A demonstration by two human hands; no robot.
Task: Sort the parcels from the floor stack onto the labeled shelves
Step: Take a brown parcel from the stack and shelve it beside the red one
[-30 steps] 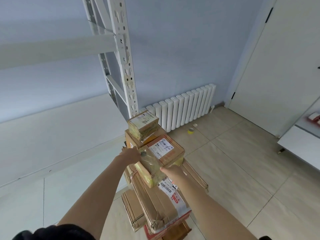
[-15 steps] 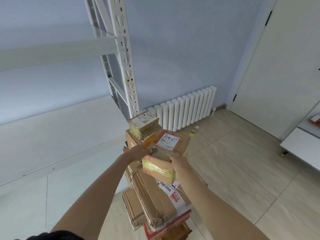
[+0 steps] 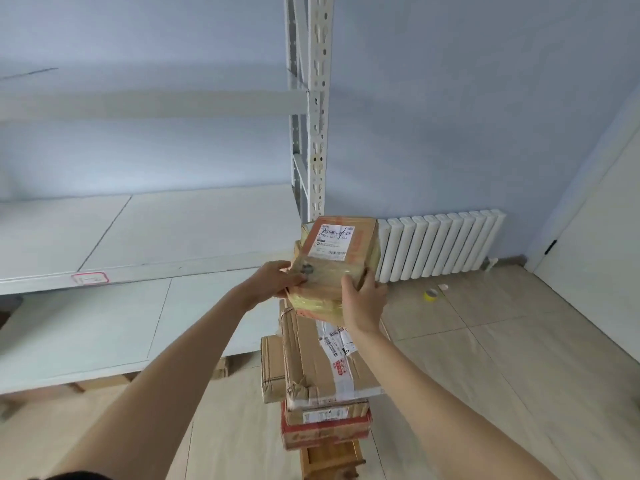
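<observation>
Parcel [image 3: 337,263]: small brown carton, yellow tape round its near end, white address label facing up. Held in the air above the floor stack [image 3: 322,368], clear of it, just in front of the shelf post [image 3: 317,109]. Long axis runs near to far, tilted up at the far end.

Left hand [image 3: 273,282]: grips the parcel's near-left edge, fingers curled onto it.

Right hand [image 3: 362,303]: grips the near-right side, thumb on top, fingers wrapped under. The two hands sit about level on opposite sides; neither is clearly nearer the shelves.

Shelves: the middle shelf [image 3: 145,230] lies left of and slightly beyond the parcel, its top roughly level with it. A red-bordered label [image 3: 90,278] sits on its front edge, well left of the hands; its text is too small to read. A lower shelf [image 3: 86,327] lies beneath.

Judgement: the coming move is probably a carry leftward, leading with the left hand.

Surroundings: radiator [image 3: 440,244] at far right; tape roll [image 3: 431,294] on the floor before it.
</observation>
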